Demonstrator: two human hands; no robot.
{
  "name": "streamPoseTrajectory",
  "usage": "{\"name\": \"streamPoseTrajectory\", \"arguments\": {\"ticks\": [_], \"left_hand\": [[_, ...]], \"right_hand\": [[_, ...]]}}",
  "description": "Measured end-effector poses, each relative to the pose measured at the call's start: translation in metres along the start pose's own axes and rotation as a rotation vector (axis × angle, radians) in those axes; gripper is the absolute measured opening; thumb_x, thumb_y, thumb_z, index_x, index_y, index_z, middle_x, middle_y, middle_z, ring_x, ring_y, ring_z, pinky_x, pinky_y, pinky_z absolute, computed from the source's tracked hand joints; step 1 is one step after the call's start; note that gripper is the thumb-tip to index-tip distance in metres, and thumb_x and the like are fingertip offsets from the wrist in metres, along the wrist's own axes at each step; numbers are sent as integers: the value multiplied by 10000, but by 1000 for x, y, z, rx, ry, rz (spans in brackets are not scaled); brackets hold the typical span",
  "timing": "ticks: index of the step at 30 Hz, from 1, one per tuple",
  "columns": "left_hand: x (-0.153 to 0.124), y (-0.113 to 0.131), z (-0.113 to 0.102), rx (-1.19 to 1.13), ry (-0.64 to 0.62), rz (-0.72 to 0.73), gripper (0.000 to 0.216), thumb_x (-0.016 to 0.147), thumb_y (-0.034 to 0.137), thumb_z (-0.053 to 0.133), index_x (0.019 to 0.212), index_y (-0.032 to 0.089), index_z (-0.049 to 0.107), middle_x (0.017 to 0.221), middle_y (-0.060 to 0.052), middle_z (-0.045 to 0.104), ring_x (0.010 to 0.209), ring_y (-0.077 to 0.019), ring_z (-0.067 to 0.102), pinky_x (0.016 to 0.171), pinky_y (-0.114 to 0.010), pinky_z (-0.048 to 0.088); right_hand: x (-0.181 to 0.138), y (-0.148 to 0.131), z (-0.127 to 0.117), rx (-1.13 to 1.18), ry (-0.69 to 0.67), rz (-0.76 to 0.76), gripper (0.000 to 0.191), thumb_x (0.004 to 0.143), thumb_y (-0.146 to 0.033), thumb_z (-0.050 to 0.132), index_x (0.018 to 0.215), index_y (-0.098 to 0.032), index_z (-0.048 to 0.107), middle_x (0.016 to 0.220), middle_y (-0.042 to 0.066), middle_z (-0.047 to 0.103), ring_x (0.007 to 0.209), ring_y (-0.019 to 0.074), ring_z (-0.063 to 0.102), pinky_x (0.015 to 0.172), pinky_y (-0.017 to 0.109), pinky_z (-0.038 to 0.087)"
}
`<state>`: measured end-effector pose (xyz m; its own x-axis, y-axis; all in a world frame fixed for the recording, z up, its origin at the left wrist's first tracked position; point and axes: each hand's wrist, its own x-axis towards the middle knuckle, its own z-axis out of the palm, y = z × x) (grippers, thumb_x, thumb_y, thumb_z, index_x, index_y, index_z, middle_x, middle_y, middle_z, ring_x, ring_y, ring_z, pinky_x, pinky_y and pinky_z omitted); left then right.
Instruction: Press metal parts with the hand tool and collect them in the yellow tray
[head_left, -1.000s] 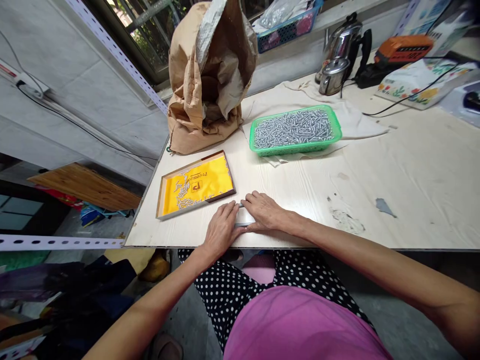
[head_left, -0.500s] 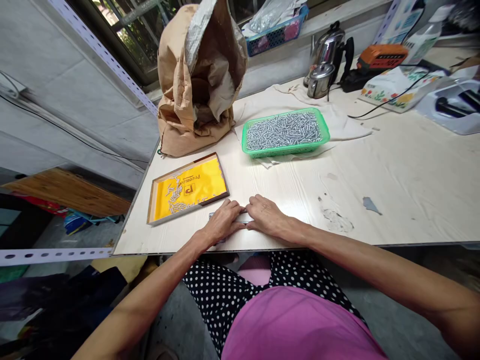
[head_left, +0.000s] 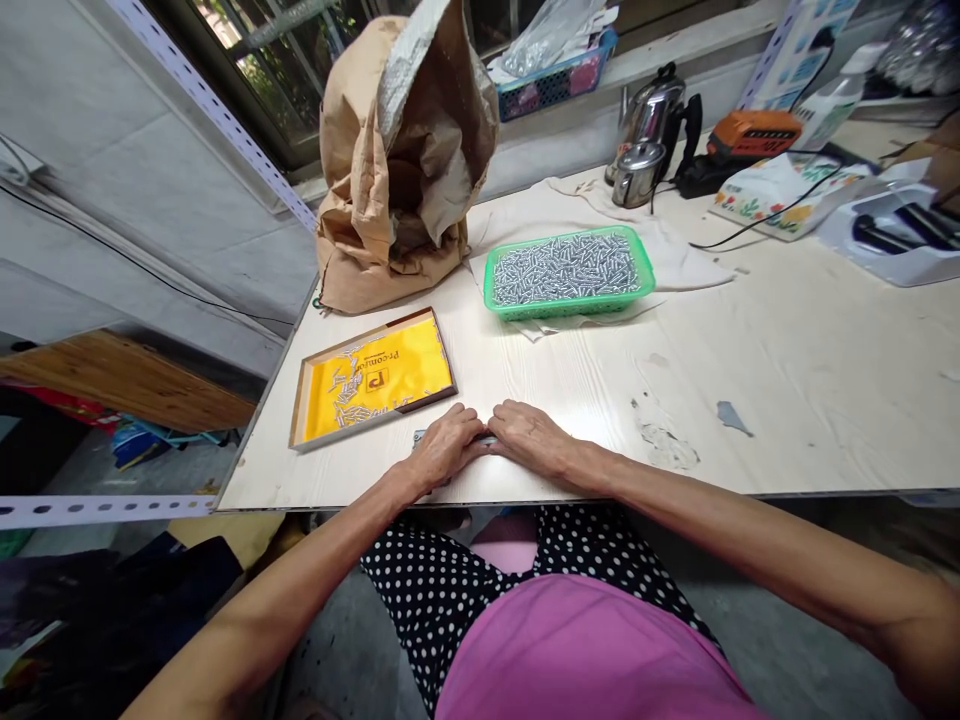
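Note:
My left hand point(head_left: 444, 450) and my right hand point(head_left: 531, 436) rest side by side near the front edge of the pale wooden table point(head_left: 787, 380). Their fingers are curled and pressed down on a small flat pale object point(head_left: 489, 441), almost wholly hidden under them; I cannot make out what it is. Just beyond my left hand lies a shallow wooden tray point(head_left: 373, 379) with a yellow lining and a few small metal screws in it. Farther back stands a green plastic basket point(head_left: 567, 272) full of several metal screws.
A tall brown paper sack point(head_left: 401, 160) stands at the back left. A white cloth point(head_left: 675, 250) lies under the basket. Metal kettles point(head_left: 651, 130), an orange tool point(head_left: 754, 132), a flowered box point(head_left: 780, 190) and a black cable point(head_left: 772, 215) crowd the back right. Shelf rails stand left.
My two hands have drawn together over the flat object, which showed between them a second ago and is now nearly covered. The view has shifted slightly.

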<state>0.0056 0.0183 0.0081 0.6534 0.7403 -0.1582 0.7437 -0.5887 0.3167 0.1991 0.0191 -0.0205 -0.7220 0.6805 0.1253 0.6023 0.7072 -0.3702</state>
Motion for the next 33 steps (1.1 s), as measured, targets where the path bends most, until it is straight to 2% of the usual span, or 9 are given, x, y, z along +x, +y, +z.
{"name": "streamPoseTrajectory", "arguments": {"ticks": [4,7,11,14,17,20,25,28,33], "left_hand": [[-20,15,14,24,200,-79,397,908,394,577,1240,177,552,1243,-132,582,1172,-267,510,982,-461,449],[-37,35,37,12,332,-86,404,926,316,557,1300,174,504,1420,-158,475,1338,-291,411,1080,-521,382],[-46,56,62,-61,355,-97,403,934,304,541,1321,198,498,1411,-154,507,1374,-291,395,1109,-573,338],[-46,60,66,-108,348,-112,369,934,314,541,1285,199,533,1365,-145,556,1357,-285,424,1120,-588,311],[-46,58,65,-132,352,-107,414,918,348,565,1297,186,523,1375,-151,545,1371,-289,402,1127,-583,301],[-46,56,67,-161,360,-102,477,908,363,577,1330,156,500,1381,-163,535,1372,-302,396,1133,-569,301],[-46,57,75,-240,307,-209,424,873,342,609,1225,104,600,1225,-181,637,1168,-339,581,1030,-514,449],[-48,56,79,-252,296,-217,448,871,342,603,1258,116,583,1270,-178,612,1173,-349,576,1039,-523,437],[-47,57,83,-276,306,-222,482,858,344,615,1300,161,552,1281,-145,614,1182,-331,575,1046,-480,447]], "right_hand": [[-4,7,-5,-2,60,46,483,880,-546,569,1099,-117,608,1021,120,584,914,228,509,792,337,390],[1,15,-5,-63,56,107,356,968,-440,451,1017,-151,652,965,107,605,917,232,510,788,335,370],[22,29,-4,-126,43,140,188,949,-248,497,938,-156,661,963,94,625,926,222,515,761,316,345],[41,36,-8,-150,36,163,153,929,-230,521,927,-162,658,972,89,635,920,222,513,751,322,335],[50,25,-11,-227,67,173,172,931,-196,490,960,-169,657,996,103,632,939,237,498,759,343,331],[54,-6,-7,-252,70,-2,187,935,-192,482,991,-193,660,1017,95,611,937,232,484,754,346,335],[75,-61,5,-198,-193,-448,115,889,-258,600,889,-234,712,982,60,591,899,215,506,653,319,337],[89,-76,11,-247,-262,-551,138,892,-216,579,850,-210,710,981,71,595,888,214,531,648,321,357],[102,-84,29,-227,-216,-603,130,891,-131,530,916,-151,657,956,87,625,878,209,568,719,338,407]]}}
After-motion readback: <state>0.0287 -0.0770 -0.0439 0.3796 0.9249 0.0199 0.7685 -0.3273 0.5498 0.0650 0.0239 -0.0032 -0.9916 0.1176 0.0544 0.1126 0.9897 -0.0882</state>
